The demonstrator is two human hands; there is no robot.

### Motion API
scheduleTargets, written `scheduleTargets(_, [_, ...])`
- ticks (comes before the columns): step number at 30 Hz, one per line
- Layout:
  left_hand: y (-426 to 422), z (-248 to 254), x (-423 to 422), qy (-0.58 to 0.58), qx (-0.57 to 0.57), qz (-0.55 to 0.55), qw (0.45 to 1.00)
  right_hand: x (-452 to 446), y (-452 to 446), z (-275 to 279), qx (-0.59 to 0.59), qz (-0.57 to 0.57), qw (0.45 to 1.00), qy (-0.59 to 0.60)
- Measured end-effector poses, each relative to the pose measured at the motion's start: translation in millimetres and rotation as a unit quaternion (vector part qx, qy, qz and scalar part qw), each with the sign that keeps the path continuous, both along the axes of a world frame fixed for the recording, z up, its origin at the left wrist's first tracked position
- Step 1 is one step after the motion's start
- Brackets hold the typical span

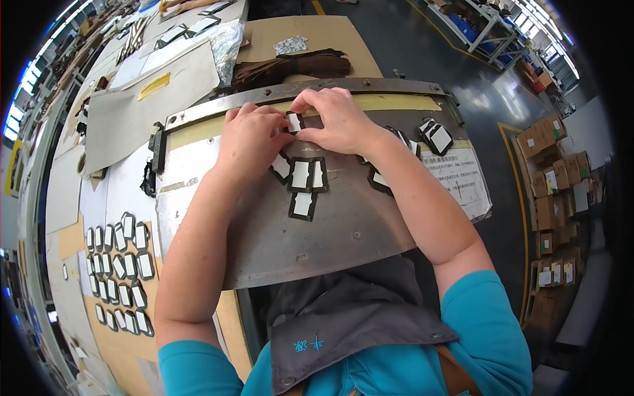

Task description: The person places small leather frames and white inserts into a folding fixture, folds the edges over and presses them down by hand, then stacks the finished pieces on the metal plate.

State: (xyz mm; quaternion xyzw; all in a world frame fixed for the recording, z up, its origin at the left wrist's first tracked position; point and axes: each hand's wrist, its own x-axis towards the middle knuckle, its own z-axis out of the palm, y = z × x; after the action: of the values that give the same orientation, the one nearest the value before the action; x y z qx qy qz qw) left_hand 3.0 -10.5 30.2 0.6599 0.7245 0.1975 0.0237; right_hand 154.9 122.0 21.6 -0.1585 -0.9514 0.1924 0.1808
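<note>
With a plate [290, 247] beneath them and boxes [545, 212] far to their right, your left hand [251, 137] and right hand [340, 122], barely open, pinch 1 piece [294, 123] between them.

Head camera faces forward, down (worktop [304, 247] near).

The metal plate [284, 247] carries one printed sheet [456, 175]. Left of this sheet lie several black-edged white pieces [300, 175]. At its far edge is a small pile [436, 136].
</note>
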Motion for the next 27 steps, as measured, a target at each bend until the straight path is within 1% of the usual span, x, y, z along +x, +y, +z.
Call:
scheduleTargets(1, [0.3,-1.7,-3.1,0.001,0.0,-0.002,1.0,-1.9,1.4,0.0,0.0,-0.002,1.0,0.001])
scheduleTargets(3, [1.7,-9.8,-6.0,0.032,0.061,-0.042,0.997,0.2,0.2,-0.1,0.025,0.013,0.999,0.038])
scheduleTargets(4, [3.5,-13.2,-5.5,0.038,0.095,-0.048,0.994,2.7,1.2,3.2,0.024,0.003,0.999,0.034])
scheduleTargets(6, [6.2,-16.2,-2.9,0.005,0.156,-0.085,0.984,10.3,6.9,19.9,-0.047,0.007,0.996,0.081])
scheduleTargets(7, [4.1,-8.2,4.1,-0.037,0.143,-0.103,0.984,17.2,11.8,29.5,-0.05,0.006,0.993,0.108])
scheduleTargets(8, [0.9,-0.3,10.6,-0.041,0.141,-0.11,0.983,24.1,15.5,40.5,-0.051,0.008,0.989,0.137])
scheduleTargets(9, [-2.6,8.0,16.4,-0.047,0.119,-0.181,0.975,35.6,10.9,57.1,-0.122,-0.028,0.987,0.104])
scheduleTargets(10, [-5.3,11.7,21.7,-0.054,0.096,-0.25,0.962,49.5,7.8,71.8,-0.122,-0.032,0.986,0.105])
scheduleTargets(11, [-6.2,9.6,26.8,-0.082,0.108,-0.29,0.947,64.6,5.2,85.2,-0.141,-0.041,0.989,0.002])
scheduleTargets(12, [-7.3,11.1,30.7,-0.084,0.109,-0.293,0.946,78.2,2.5,91.5,-0.157,-0.048,0.981,-0.101])
scheduleTargets(13, [-8.5,13.3,34.1,-0.096,0.068,-0.295,0.948,91.4,-1.0,86.8,-0.156,-0.05,0.981,-0.103])
scheduleTargets(14, [-9.2,14.0,37.3,-0.11,0.028,-0.296,0.948,104.2,-4.5,75.9,-0.067,-0.011,0.991,-0.115])
scheduleTargets(15, [-7.7,9.4,39.3,-0.108,0.06,-0.302,0.945,112.6,-7.1,64.7,0.024,0.03,0.992,-0.124])
scheduleTargets(16, [-7.2,7.4,41.1,-0.108,0.061,-0.302,0.945,117.5,-9.0,52.5,0.026,0.029,0.991,-0.125])
scheduleTargets(18, [-7.0,6.3,43.8,-0.099,0.065,-0.297,0.947,121.6,-12.8,34.2,0.119,0.022,0.99,-0.068])
scheduleTargets(19, [-6.8,5.7,45.0,-0.098,0.066,-0.297,0.948,122.3,-12.9,32.4,0.081,-0.008,0.995,-0.065])
scheduleTargets(20, [-6.6,4.9,46.3,-0.098,0.073,-0.297,0.947,122.3,-11.1,33.1,0.082,-0.008,0.995,-0.064])
scheduleTargets(22, [-7.2,3.7,48.7,-0.1,0.08,-0.299,0.946,118.9,-9.4,39.7,-0.041,-0.046,0.995,-0.076])
scheduleTargets(26, [-7.0,1.0,51.6,-0.076,0.085,-0.303,0.946,116.9,-7.4,37.8,-0.062,-0.051,0.995,-0.054])
scheduleTargets(27, [-7.3,-0.9,52.4,-0.068,0.092,-0.305,0.945,117.0,-6.0,35.8,-0.051,-0.046,0.996,-0.054])
